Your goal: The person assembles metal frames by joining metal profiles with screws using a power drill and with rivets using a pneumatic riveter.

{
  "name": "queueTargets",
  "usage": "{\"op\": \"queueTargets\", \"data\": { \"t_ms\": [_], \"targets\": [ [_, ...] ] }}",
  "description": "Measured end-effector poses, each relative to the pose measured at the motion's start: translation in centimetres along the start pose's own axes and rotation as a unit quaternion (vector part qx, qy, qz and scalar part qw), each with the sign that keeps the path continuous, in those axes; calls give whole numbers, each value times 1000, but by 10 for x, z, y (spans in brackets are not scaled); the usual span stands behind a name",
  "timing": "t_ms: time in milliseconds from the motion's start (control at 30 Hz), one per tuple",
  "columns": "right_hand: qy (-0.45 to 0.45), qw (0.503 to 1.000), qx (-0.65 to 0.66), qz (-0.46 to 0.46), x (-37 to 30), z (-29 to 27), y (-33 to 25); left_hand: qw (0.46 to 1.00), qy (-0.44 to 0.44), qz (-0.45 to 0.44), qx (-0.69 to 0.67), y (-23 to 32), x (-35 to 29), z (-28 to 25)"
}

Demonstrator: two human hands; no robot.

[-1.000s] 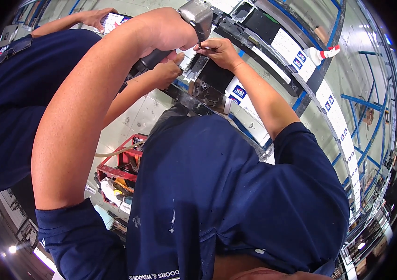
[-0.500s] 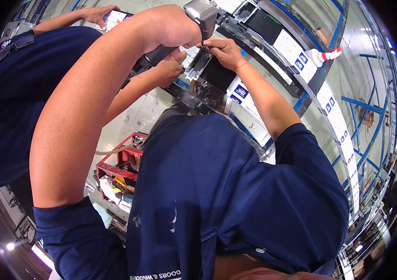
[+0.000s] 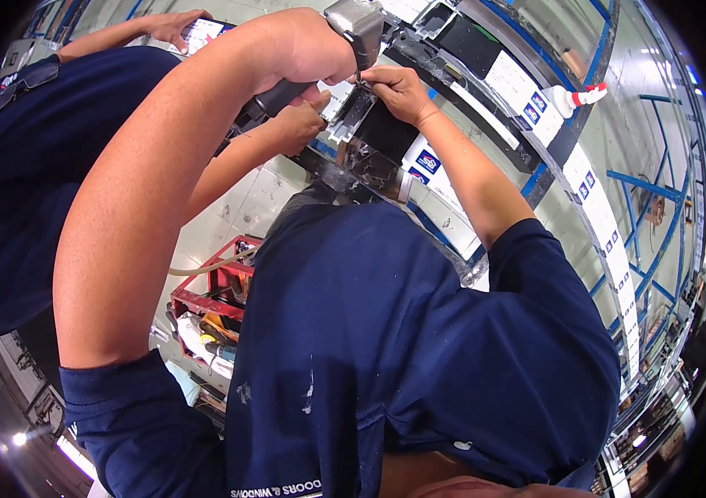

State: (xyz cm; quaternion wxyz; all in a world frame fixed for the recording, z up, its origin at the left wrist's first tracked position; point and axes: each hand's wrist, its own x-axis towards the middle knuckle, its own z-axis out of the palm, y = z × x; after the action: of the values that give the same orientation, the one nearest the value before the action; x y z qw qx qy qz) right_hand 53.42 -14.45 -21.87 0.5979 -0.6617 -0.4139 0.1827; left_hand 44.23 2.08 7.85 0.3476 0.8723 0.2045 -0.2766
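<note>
The wearer's left hand [image 3: 303, 46] reaches up from the lower left, fingers curled tight round the black grip of a grey power driver [image 3: 357, 25] – its tip sits at the top edge of a dark frame piece [image 3: 378, 137] on the bench. The right hand is out of view. A co-worker in a navy shirt pinches the spot beside the tip with one hand [image 3: 403, 83] and steadies the frame with the other hand [image 3: 299, 124]. A red tool tray [image 3: 212, 299] lies below.
</note>
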Motion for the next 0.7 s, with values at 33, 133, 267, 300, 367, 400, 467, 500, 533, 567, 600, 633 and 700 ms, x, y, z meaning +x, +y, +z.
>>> {"op": "queueTargets", "data": {
  "t_ms": [33,133,267,300,367,400,467,500,533,567,600,633,700],
  "targets": [
    [-2,1000,-11,4,-2,-2,0,1000,-3,2,0,0,1,1],
    [6,1000,-19,-5,-5,-3,3,1000,5,6,-1,2,1,4],
    [7,1000,-13,-5,-7,-5,5,1000,-4,11,-9,3,1,4],
    [6,1000,-18,-6,-5,-4,5,1000,-6,9,-10,2,0,3],
    [1,1000,-22,-9,-1,0,4,1000,0,1,-12,0,-3,1],
    [0,1000,-12,-13,2,4,4,1000,5,-7,-14,-2,-6,-1],
    [10,1000,-10,-6,-4,-1,9,1000,-4,1,-13,0,0,2],
    [14,1000,-20,-9,-6,-3,12,1000,-7,5,-12,1,3,3],
    [18,999,-31,-11,-9,-5,15,1000,-11,8,-12,1,6,5],
    [20,999,-31,-12,-9,-6,15,1000,-9,6,-9,3,7,5],
    [22,999,-30,-13,-11,-7,15,1000,-8,5,-6,4,8,6],
    [20,999,-29,-17,-9,-6,12,1000,-6,3,-7,3,7,5],
    [19,999,-43,-13,-10,-7,6,1000,-10,12,-16,1,9,5]
  ]
}}
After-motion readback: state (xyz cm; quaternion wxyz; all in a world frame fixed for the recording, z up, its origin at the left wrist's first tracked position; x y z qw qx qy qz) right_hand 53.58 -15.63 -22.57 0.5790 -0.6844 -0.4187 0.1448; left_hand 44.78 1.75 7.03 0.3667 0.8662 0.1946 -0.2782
